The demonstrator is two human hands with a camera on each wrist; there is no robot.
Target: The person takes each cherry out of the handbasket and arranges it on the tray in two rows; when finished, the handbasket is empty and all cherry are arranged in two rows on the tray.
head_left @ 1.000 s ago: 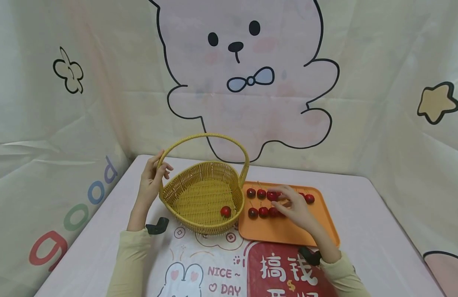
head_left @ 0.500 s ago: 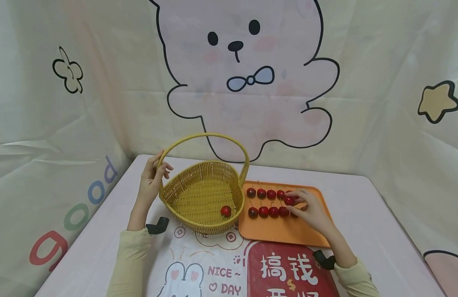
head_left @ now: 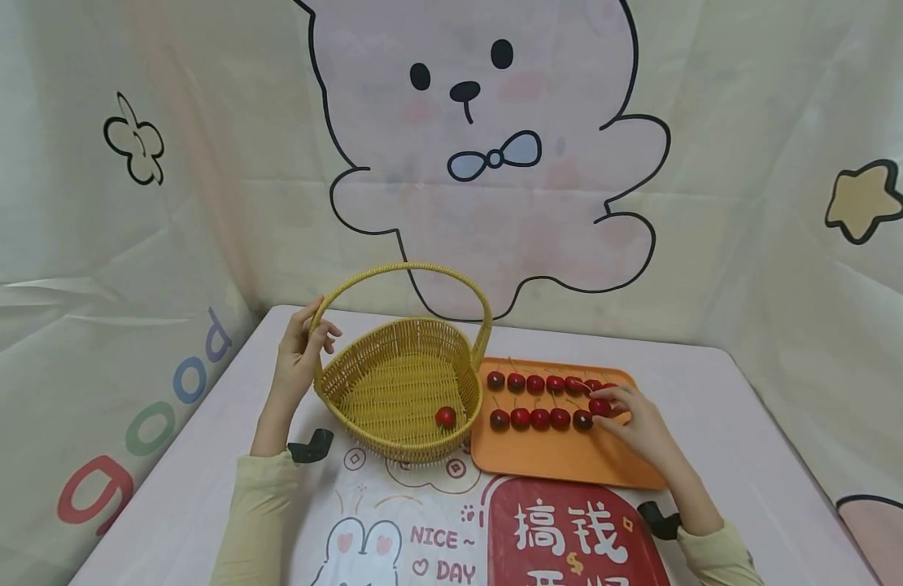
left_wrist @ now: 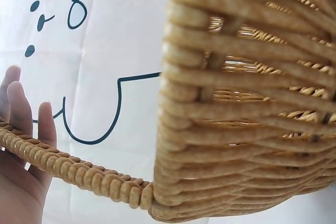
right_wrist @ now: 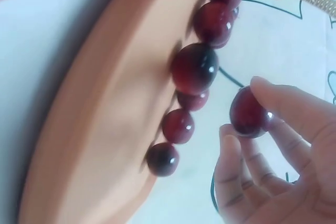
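My left hand (head_left: 298,352) holds the left side of the handle (head_left: 410,266) of a yellow woven basket (head_left: 381,403). In the left wrist view, fingers (left_wrist: 20,107) show behind the handle. One red cherry (head_left: 446,417) lies inside the basket, toward its front right. Over the orange tray (head_left: 554,457), my right hand (head_left: 642,427) pinches a cherry (right_wrist: 249,113) between thumb and fingers. That cherry is near the right end of the front row of cherries (head_left: 540,419). A back row of cherries (head_left: 535,384) lies behind, its right end partly covered by the hand.
The tray stands right of the basket, close against it. A printed mat (head_left: 437,537) with a rabbit and a red panel covers the table's front. A cloth backdrop (head_left: 466,203) with a cartoon bear hangs behind the table (head_left: 686,391), with more cloth at both sides.
My right hand has moved right across the tray with the pinched cherry, from the left part of the rows to their right end. My left hand and the basket have stayed still.
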